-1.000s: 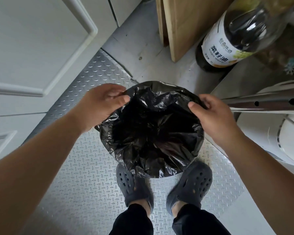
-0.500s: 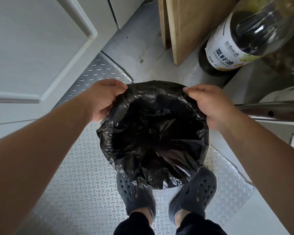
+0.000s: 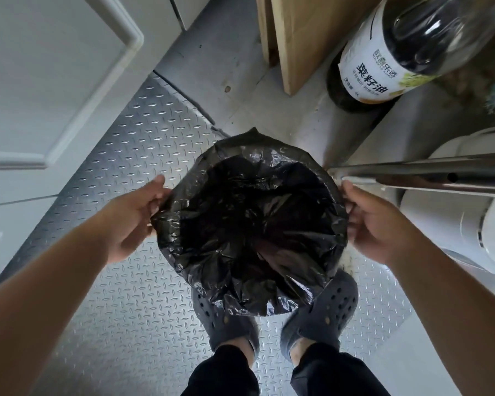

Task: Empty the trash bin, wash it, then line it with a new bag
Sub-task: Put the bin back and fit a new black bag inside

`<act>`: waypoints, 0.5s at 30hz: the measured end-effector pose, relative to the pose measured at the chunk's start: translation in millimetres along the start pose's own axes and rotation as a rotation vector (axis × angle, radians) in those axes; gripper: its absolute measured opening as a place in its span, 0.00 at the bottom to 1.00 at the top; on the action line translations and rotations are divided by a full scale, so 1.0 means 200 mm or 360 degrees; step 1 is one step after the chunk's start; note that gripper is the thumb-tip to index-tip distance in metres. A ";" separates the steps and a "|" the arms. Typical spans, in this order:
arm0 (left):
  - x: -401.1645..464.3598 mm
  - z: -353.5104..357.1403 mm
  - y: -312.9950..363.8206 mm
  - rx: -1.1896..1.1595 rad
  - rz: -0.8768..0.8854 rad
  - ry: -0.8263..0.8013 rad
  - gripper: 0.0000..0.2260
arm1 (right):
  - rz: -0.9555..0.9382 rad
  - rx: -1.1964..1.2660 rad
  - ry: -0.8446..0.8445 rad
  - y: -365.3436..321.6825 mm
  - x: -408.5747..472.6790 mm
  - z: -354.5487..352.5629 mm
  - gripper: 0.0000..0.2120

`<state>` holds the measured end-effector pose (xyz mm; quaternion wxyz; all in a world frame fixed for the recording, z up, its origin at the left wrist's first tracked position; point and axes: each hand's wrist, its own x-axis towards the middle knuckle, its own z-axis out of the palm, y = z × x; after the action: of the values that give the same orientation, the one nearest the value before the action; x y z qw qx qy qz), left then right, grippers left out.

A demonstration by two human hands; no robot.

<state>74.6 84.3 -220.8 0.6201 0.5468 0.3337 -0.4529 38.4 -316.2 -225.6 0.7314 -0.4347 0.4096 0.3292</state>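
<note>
A black plastic bag (image 3: 249, 224) covers the round trash bin on the floor in front of my feet, its mouth spread over the rim and folded down outside. The bin itself is hidden under the bag. My left hand (image 3: 132, 221) is at the bag's left side, fingers curled on the folded edge. My right hand (image 3: 372, 224) is at the right side, fingers pressed on the plastic there. The inside of the bag is dark and crumpled.
I stand on a metal tread-plate mat (image 3: 120, 295) in grey clogs (image 3: 320, 312). A white panelled door (image 3: 40, 81) is at the left. A large oil bottle (image 3: 389, 52) and wooden boards (image 3: 300, 32) stand at the back. A metal tube (image 3: 429, 174) juts in from the right above a white appliance (image 3: 469, 224).
Both hands have slid from the far rim of the bag down to its left and right sides. The bag's edge now lies lower around the bin.
</note>
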 end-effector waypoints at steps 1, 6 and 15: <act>-0.02 -0.02 -0.05 -0.0120 -0.0041 -0.0019 0.26 | 0.0009 0.0071 -0.0044 0.04 -0.03 -0.03 0.08; 0.02 0.09 -0.21 -0.0676 -0.0190 0.0085 0.24 | -0.0017 0.0276 0.0077 0.12 0.00 0.03 0.12; -0.16 0.31 -0.52 -0.1104 -0.0066 0.0042 0.34 | 0.0087 0.0535 0.0084 0.35 -0.13 0.09 0.24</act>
<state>-39.4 29.9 -220.2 0.7554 0.3023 0.4867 -0.3179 -25.7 -274.2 -223.8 0.7736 -0.3035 0.4896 0.2642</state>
